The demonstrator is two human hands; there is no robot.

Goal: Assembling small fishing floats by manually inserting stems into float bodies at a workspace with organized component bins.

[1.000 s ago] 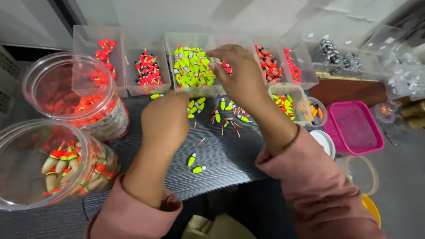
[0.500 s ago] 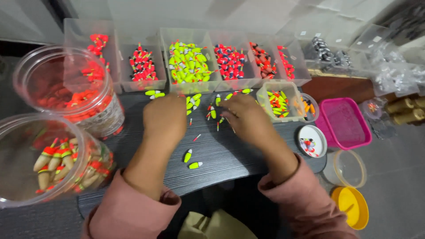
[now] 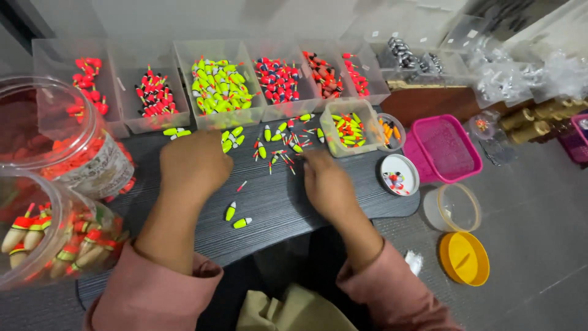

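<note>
Head view, looking down on your dark tabletop (image 3: pixel 288 202): your left hand (image 3: pixel 195 164) rests knuckles-up near the loose pile of small fishing floats (image 3: pixel 278 144), fingers curled under, so you cannot tell from here whether it holds one. Your right hand (image 3: pixel 327 184) lies just right of the same pile, fingertips toward the scattered pieces at its near edge; the fingers look narrowed and bent, but any float between them is hidden. Sorted so far, by the look of it: the row of clear bins along the back holds separate colours, with a full yellow-green bin (image 3: pixel 219 86) in the middle, red-and-black bins to either side, and a small clear tub (image 3: pixel 350 129) of mixed yellow and red floats at the right end of the pile. Left to do, as a judgement: the loose pile between your hands is not yet cleared, and two yellow-green floats (image 3: pixel 236 217) lie apart, nearer to you. Two large clear jars (image 3: pixel 55 202) at your left hold many more floats, so the bulk appears unsorted. A pink basket (image 3: pixel 442 148), a round lid (image 3: pixel 398 175), a clear cup (image 3: pixel 452 208) and a yellow lid (image 3: pixel 464 258) sit off to your right.
</note>
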